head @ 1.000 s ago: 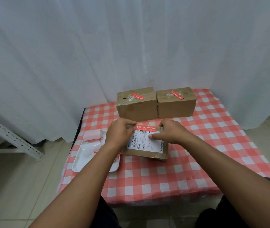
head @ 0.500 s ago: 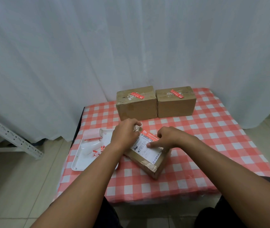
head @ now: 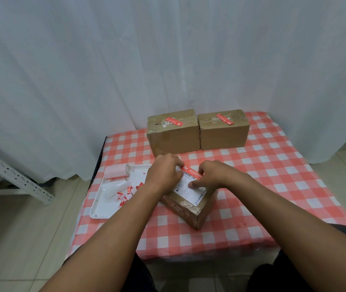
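Brown cardboard parcel (head: pixel 190 210) near front centre of red-and-white checked counter (head: pixel 273 175), turned corner-on, just right of white plastic tray (head: pixel 104 207). White shipping label with red top strip (head: pixel 190 193) on parcel top. Left hand (head: pixel 163 173) over far-left corner, fingers (head: pixel 178 163) curled, pinching end of red strip. Right hand (head: pixel 216 175) on top, bent fingers (head: pixel 192 184) tip-down on label; pinching or only pressing, cannot tell. In tray: pink-and-white paper roll (head: pixel 116 171), red-and-white torn scraps (head: pixel 129 194). Behind, side by side: left taped brown cardboard box (head: pixel 173 135), right taped brown cardboard box (head: pixel 223 133).
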